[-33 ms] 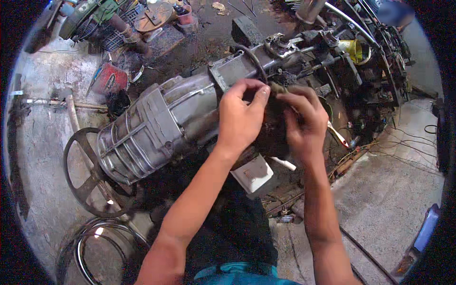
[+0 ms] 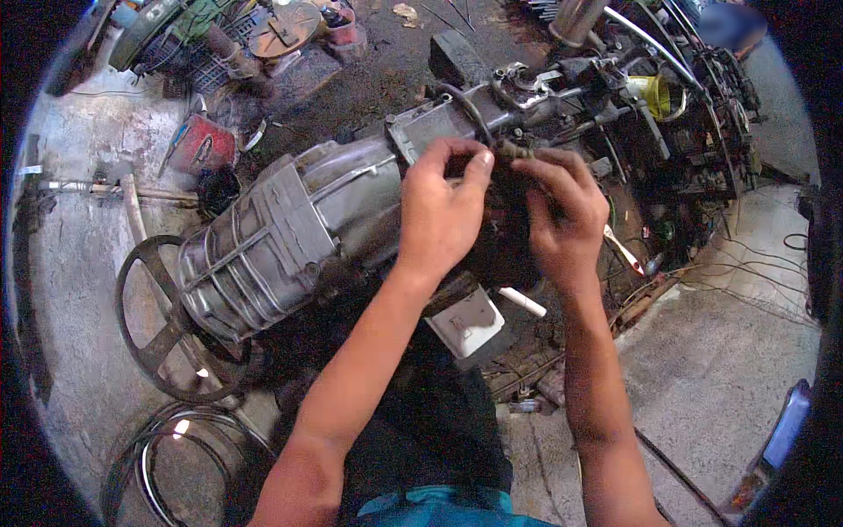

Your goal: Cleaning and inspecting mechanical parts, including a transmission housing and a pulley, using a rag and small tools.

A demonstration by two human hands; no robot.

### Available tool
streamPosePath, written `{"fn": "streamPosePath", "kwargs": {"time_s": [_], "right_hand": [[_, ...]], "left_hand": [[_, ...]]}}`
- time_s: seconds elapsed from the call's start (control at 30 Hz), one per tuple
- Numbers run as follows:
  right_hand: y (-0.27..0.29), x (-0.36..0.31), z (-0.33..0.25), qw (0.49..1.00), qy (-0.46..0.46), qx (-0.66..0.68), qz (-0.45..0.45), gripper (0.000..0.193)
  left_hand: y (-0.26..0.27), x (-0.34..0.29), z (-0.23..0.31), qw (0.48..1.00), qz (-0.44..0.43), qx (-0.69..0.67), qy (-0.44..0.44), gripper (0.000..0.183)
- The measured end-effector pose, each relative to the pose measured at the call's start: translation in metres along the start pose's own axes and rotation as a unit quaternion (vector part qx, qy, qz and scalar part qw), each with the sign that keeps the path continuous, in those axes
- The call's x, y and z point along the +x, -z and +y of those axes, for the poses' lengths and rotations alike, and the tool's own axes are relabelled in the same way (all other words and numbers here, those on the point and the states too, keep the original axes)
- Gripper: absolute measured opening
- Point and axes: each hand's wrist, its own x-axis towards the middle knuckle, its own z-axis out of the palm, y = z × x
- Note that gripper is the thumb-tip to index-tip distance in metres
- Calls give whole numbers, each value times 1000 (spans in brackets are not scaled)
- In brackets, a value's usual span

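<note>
A long grey metal gearbox housing (image 2: pixel 290 215) with ribbed sides lies slantwise across the bench in front of me. Over its far right part my two hands work close together. The thumb and forefinger of my left hand (image 2: pixel 443 211) are pinched together; whatever is between them is too small to make out. My right hand (image 2: pixel 569 211) has its fingers curled at a small, dull brownish, grooved round part (image 2: pixel 514 151), which sits between the two hands. A dark curved bar or hose (image 2: pixel 470 110) arches over the housing just beyond my left fingertips.
A black steering wheel (image 2: pixel 123 299) and coiled tubing (image 2: pixel 145 465) lie at the left. Below the hands sits a white container (image 2: pixel 470 323); a brush (image 2: pixel 625 250) is to the right. A yellow container (image 2: pixel 650 95) stands among metal parts. A red container (image 2: pixel 204 145) is at upper left.
Both hands have shifted very slightly. The small brownish part shows a little more clearly between them. All else stays in place.
</note>
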Motion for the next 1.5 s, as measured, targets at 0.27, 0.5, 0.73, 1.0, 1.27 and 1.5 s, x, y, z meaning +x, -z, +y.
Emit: {"fn": "streamPosePath", "kwargs": {"time_s": [0.27,0.5,0.73,1.0,1.27,1.5], "right_hand": [[-27,59,26,959,154,-225,-76,39],[-42,69,29,996,-34,-21,-74,40],[-43,84,15,975,14,-179,-130,25],[-41,94,22,995,-46,-52,-70,25],[-41,87,13,914,116,-358,-151,27],[-27,75,32,927,173,-292,-158,39]], "left_hand": [[30,53,-4,928,102,283,-221,15],[20,65,-21,904,85,347,-234,28],[14,70,-24,918,85,321,-218,39],[12,71,-41,902,127,299,-285,38],[15,71,-43,904,132,291,-285,37],[14,69,-44,908,129,286,-279,36]]}}
